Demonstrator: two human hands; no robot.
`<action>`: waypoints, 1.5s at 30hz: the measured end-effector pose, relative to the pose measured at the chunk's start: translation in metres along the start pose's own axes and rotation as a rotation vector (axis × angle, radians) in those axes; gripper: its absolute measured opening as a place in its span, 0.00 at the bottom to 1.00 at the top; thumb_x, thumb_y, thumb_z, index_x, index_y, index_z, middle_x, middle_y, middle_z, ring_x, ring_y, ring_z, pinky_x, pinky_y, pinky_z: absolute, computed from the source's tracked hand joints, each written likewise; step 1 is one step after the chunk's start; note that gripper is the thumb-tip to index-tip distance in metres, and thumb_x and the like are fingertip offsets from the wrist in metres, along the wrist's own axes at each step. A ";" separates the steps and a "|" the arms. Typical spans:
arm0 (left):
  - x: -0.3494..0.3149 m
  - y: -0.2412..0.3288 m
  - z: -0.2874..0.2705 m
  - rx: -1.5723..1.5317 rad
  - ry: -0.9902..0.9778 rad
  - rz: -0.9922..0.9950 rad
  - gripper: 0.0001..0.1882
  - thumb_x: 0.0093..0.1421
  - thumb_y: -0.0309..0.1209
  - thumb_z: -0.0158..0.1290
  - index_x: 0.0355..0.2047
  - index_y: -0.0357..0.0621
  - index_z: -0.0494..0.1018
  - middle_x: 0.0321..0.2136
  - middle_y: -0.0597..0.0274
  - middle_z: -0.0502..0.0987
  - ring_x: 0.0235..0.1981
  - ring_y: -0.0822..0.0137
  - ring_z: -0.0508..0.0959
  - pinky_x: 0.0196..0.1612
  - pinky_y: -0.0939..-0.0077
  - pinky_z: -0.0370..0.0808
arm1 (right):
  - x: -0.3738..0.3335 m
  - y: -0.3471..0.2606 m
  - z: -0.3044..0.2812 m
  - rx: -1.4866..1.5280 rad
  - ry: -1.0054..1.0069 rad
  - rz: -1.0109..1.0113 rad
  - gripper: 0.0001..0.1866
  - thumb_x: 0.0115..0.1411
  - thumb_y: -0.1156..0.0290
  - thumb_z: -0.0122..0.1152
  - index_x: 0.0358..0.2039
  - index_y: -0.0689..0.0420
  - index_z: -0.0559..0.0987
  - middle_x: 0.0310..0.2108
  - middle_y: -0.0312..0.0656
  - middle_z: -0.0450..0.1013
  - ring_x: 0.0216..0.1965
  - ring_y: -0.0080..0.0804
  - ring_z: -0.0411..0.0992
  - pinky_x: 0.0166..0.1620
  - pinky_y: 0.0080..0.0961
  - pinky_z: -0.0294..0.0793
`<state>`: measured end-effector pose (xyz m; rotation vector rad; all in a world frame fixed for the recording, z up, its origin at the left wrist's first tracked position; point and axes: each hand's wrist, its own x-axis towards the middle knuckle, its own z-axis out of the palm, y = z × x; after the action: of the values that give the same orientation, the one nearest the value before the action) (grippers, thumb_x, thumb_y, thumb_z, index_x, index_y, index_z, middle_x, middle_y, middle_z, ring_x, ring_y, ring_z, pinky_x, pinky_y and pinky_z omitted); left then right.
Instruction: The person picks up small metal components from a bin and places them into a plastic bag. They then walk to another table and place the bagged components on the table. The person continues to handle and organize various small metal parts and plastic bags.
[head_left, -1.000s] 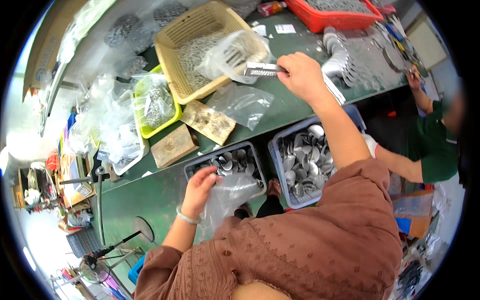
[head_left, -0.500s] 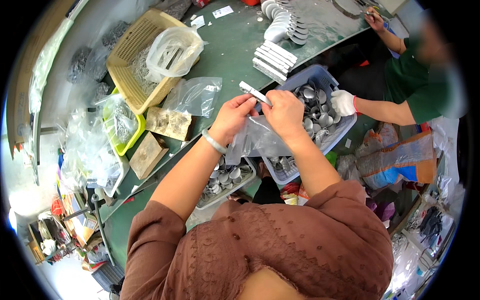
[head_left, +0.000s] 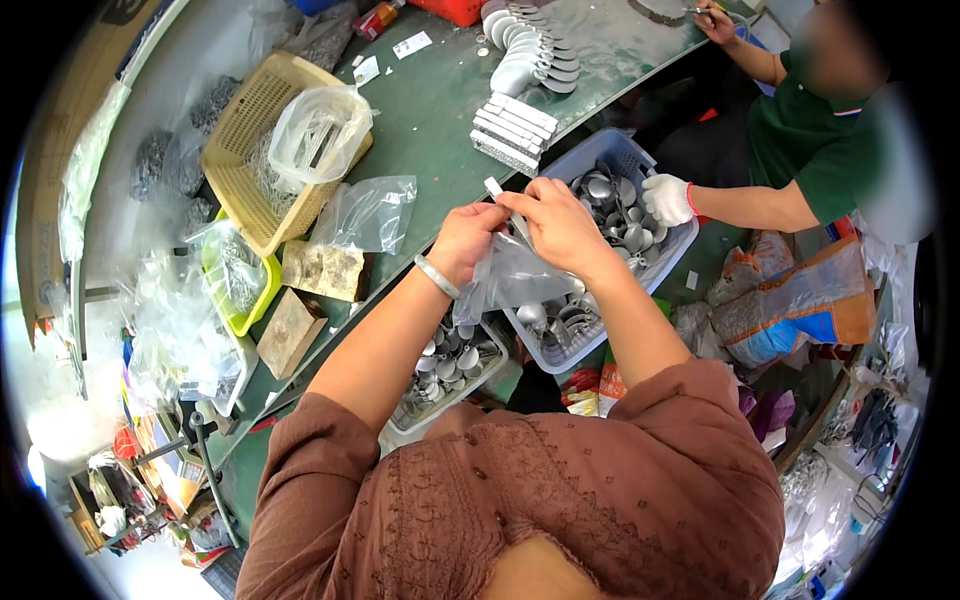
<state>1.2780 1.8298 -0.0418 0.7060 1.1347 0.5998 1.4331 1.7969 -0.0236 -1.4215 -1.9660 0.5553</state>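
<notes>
Both my hands work close together above the bench's front edge. My left hand (head_left: 468,241) is closed, pinching the edge of a clear plastic bag (head_left: 512,276) that hangs below my fingers. My right hand (head_left: 562,226) is closed on a slim silvery-white strip (head_left: 493,187); its tip shows beyond my fingertips, and the rest is hidden by hand and bag. On the green bench just beyond lies a stack of similar strips (head_left: 513,127). Under my hands, a blue-grey basket (head_left: 628,147) holds round, spoon-like metal pieces (head_left: 604,188).
A co-worker's white-gloved hand (head_left: 667,199) rests at the basket's right side. A fan of round metal pieces (head_left: 518,74) lies farther back. On the left are a yellow basket (head_left: 228,158), wooden blocks (head_left: 290,332) and a loose clear bag (head_left: 372,212). A pale basket (head_left: 452,401) stands below.
The strip, earlier sticking out well past my fingers, now shows only a short tip by the bag. My hands have come closer together. The whole view has shifted slightly.
</notes>
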 end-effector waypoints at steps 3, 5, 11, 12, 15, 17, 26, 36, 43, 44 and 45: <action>0.005 0.002 0.002 0.024 0.017 0.005 0.06 0.51 0.29 0.51 0.22 0.39 0.70 0.19 0.67 0.70 0.20 0.76 0.66 0.25 0.83 0.64 | -0.007 0.003 -0.009 -0.040 -0.006 0.005 0.16 0.45 0.79 0.47 0.35 0.49 0.75 0.28 0.40 0.65 0.35 0.39 0.64 0.36 0.32 0.66; 0.004 0.001 0.005 0.013 0.023 -0.015 0.06 0.51 0.29 0.51 0.22 0.39 0.70 0.18 0.67 0.70 0.19 0.76 0.67 0.24 0.83 0.65 | -0.006 0.009 -0.007 -0.031 0.002 0.000 0.16 0.44 0.79 0.47 0.34 0.50 0.75 0.28 0.40 0.65 0.35 0.39 0.64 0.36 0.32 0.66; 0.004 0.007 0.010 -0.081 0.077 -0.047 0.06 0.52 0.28 0.50 0.22 0.39 0.69 0.17 0.65 0.69 0.18 0.74 0.68 0.22 0.82 0.66 | -0.009 0.017 -0.011 0.056 0.062 0.108 0.14 0.48 0.71 0.53 0.37 0.58 0.73 0.30 0.43 0.67 0.32 0.39 0.65 0.36 0.28 0.66; 0.007 0.007 0.006 -0.073 0.090 -0.043 0.06 0.52 0.28 0.50 0.22 0.39 0.69 0.17 0.65 0.69 0.18 0.74 0.68 0.22 0.82 0.66 | -0.014 0.017 -0.014 0.080 -0.004 0.158 0.15 0.47 0.69 0.55 0.38 0.58 0.72 0.30 0.43 0.67 0.30 0.38 0.66 0.35 0.27 0.66; 0.010 0.008 0.006 -0.107 0.092 -0.048 0.06 0.52 0.29 0.50 0.22 0.39 0.69 0.17 0.65 0.69 0.18 0.74 0.68 0.22 0.81 0.66 | -0.024 0.025 -0.013 0.162 -0.110 0.220 0.19 0.43 0.65 0.60 0.36 0.59 0.73 0.27 0.42 0.68 0.24 0.34 0.67 0.29 0.24 0.67; 0.009 0.009 0.008 -0.134 0.097 -0.050 0.06 0.52 0.29 0.50 0.22 0.38 0.69 0.17 0.65 0.69 0.18 0.73 0.67 0.23 0.81 0.66 | -0.024 0.026 -0.008 0.141 -0.107 0.171 0.17 0.43 0.67 0.60 0.35 0.58 0.74 0.26 0.41 0.68 0.23 0.33 0.67 0.28 0.23 0.67; 0.003 0.013 0.002 -0.139 0.153 -0.041 0.07 0.53 0.30 0.49 0.23 0.38 0.70 0.17 0.65 0.69 0.17 0.73 0.67 0.21 0.81 0.65 | -0.010 0.029 0.025 0.091 0.187 0.037 0.07 0.45 0.72 0.56 0.25 0.60 0.72 0.22 0.44 0.67 0.23 0.43 0.67 0.26 0.32 0.66; -0.030 0.009 -0.037 -0.125 0.171 -0.064 0.10 0.55 0.33 0.47 0.29 0.39 0.71 0.19 0.65 0.69 0.18 0.74 0.67 0.20 0.80 0.66 | 0.035 0.054 0.050 -0.272 0.316 -0.053 0.09 0.43 0.71 0.56 0.27 0.58 0.72 0.25 0.40 0.65 0.29 0.38 0.67 0.29 0.30 0.67; -0.057 0.007 -0.067 -0.104 0.173 -0.041 0.10 0.54 0.32 0.48 0.32 0.39 0.71 0.18 0.65 0.69 0.18 0.76 0.67 0.21 0.83 0.66 | 0.043 0.038 0.049 -0.424 0.340 0.033 0.34 0.34 0.71 0.62 0.46 0.53 0.63 0.48 0.53 0.55 0.49 0.52 0.53 0.46 0.48 0.54; -0.060 0.004 -0.070 -0.110 0.166 -0.038 0.10 0.54 0.32 0.48 0.32 0.38 0.71 0.18 0.65 0.69 0.18 0.76 0.67 0.21 0.84 0.66 | 0.047 0.035 0.048 -0.460 0.273 0.122 0.37 0.34 0.71 0.63 0.49 0.52 0.60 0.49 0.54 0.53 0.51 0.53 0.50 0.48 0.50 0.52; -0.064 0.002 -0.071 -0.113 0.177 -0.034 0.09 0.54 0.31 0.47 0.32 0.38 0.71 0.18 0.66 0.69 0.18 0.77 0.67 0.21 0.85 0.65 | 0.053 0.030 0.046 -0.495 0.206 0.210 0.40 0.34 0.71 0.63 0.51 0.51 0.57 0.51 0.55 0.50 0.54 0.54 0.47 0.50 0.51 0.50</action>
<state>1.1910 1.7973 -0.0203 0.5433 1.2638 0.7023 1.4097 1.8579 -0.0630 -1.9151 -1.8730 -0.0049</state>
